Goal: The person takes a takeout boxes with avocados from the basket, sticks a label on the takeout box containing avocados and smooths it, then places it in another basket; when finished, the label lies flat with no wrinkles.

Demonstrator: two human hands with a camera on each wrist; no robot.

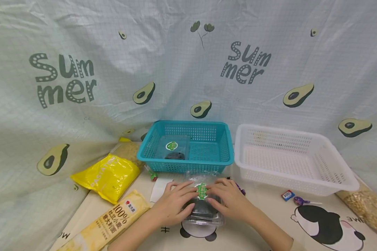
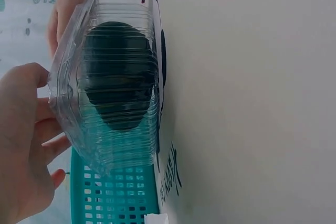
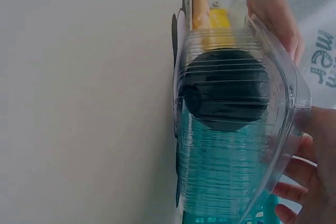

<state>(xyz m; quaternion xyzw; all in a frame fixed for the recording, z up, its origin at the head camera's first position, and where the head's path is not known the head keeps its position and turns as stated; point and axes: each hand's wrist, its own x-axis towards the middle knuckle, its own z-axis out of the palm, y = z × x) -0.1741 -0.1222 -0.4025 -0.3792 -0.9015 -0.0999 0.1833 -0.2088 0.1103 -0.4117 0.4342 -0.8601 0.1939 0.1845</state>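
A clear plastic clamshell box (image 1: 204,222) with a green and white label (image 1: 202,191) lies on the table in front of me. Through its ribbed side, in the left wrist view, shows a dark rounded object (image 2: 119,74). My left hand (image 1: 180,203) rests on the left part of the lid, fingers mostly straight and spread toward the label. From the other side my right hand (image 1: 228,199) lies on the lid the same way. In the right wrist view, that hand's fingers (image 3: 300,171) reach along the lid's edge. The lid appears down over the box.
Behind the box stands a teal basket (image 1: 188,166) holding another labelled clamshell (image 1: 171,145). A white basket (image 1: 289,183) stands to its right. Yellow pasta bag (image 1: 113,176) and spaghetti packet (image 1: 113,223) lie left. Lollipops (image 1: 298,200), a small packet (image 1: 287,195) and a grain bag (image 1: 369,207) lie right.
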